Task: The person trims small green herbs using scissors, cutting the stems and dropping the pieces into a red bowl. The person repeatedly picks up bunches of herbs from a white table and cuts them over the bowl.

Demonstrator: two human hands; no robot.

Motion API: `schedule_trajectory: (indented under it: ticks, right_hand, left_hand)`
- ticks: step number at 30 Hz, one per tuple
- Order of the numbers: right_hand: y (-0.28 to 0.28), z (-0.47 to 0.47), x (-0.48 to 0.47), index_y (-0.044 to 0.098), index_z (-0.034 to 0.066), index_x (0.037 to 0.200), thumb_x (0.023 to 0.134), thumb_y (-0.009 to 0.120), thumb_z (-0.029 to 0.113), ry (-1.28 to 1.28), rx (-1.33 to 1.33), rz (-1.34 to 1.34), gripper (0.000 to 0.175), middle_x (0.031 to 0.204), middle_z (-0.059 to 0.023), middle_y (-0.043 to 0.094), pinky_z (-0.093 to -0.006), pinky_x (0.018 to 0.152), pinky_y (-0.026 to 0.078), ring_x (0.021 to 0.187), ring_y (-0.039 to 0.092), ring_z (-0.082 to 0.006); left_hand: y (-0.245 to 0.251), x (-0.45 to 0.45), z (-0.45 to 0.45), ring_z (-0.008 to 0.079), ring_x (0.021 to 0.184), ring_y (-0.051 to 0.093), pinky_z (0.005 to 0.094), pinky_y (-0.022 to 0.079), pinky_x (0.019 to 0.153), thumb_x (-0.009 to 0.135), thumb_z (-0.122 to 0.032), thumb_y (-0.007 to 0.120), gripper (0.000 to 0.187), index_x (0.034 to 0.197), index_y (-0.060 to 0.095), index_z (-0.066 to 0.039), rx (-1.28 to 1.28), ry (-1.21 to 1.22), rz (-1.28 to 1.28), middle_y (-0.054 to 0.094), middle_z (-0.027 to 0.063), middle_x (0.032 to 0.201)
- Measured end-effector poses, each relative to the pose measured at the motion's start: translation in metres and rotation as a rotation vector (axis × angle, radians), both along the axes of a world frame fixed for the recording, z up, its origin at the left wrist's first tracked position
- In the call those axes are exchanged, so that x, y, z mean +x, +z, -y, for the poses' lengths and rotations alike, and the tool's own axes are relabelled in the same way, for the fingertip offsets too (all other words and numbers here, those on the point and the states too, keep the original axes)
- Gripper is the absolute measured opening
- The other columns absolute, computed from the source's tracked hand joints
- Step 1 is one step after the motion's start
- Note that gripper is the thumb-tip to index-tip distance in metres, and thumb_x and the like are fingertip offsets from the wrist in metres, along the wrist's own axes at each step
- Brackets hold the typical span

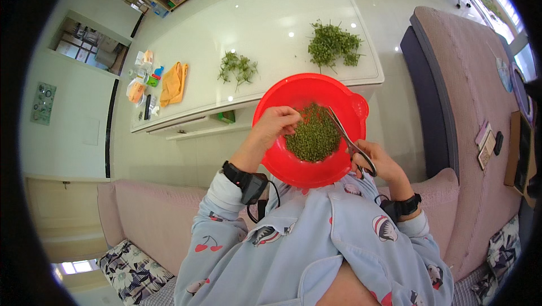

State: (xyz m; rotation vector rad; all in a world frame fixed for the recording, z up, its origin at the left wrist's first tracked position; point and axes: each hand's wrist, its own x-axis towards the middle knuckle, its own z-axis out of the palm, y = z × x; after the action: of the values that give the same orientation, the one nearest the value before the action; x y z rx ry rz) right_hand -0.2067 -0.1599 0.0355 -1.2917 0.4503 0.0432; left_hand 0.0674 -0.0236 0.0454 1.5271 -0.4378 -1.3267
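Observation:
A red plastic basin (279,162) rests on my lap, with a heap of small green berries, like fresh green peppercorns (313,141), in its bottom. Over the basin's left part, my left hand (277,124) has thumb and fingertips pinched together just above the heap; whether a small sprig is between them is unclear. My right hand (374,160) grips a pair of scissors (349,141) by the dark handles at the basin's right side. The blades point up and left over the berries, close to each other.
Beyond the basin, a white coffee table (271,30) bears a large pile of green sprigs (334,45) and a smaller bunch (238,68). At its left end lie a folded orange cloth (173,83) and several small items. A pink-covered sofa (449,73) extends along the right.

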Motion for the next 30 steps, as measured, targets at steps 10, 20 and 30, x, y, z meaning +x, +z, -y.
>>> schedule_trajectory:
  ticks: [10,20,30]
  right_hand:
    - [-0.006,-0.001,0.0,0.053,0.0015,0.095,0.09,0.056,0.026,-0.016,0.051,0.014,0.025,0.068,-0.0032,0.058,-0.0219,0.049,0.042,0.055,0.056,-0.0091]
    - [-0.015,0.005,0.0,0.054,0.0009,0.096,0.088,0.06,0.026,-0.014,0.106,0.031,0.027,0.068,-0.0021,0.057,-0.0216,0.048,0.041,0.053,0.055,-0.0081]
    - [-0.016,0.006,-0.003,0.053,-0.0003,0.099,0.088,0.062,0.026,-0.034,0.13,0.008,0.03,0.071,-0.0029,0.057,-0.0221,0.049,0.043,0.054,0.056,-0.0089]
  left_hand:
    - [-0.016,0.181,0.031,0.0189,0.07,0.057,0.0324,0.051,0.065,0.082,-0.003,0.062,0.018,0.098,0.053,-0.002,0.009,0.415,0.152,0.058,0.0086,0.085]
    - [-0.006,0.142,0.116,0.0168,0.088,0.058,0.0331,0.045,0.074,0.079,-0.012,0.062,0.033,0.111,0.06,-0.005,0.038,0.01,0.495,0.063,0.0069,0.097]
    - [-0.042,0.081,0.198,0.0172,0.084,0.06,0.0322,0.048,0.076,0.076,-0.003,0.057,0.023,0.096,0.069,-0.005,-0.003,-0.379,0.729,0.067,0.0066,0.091]
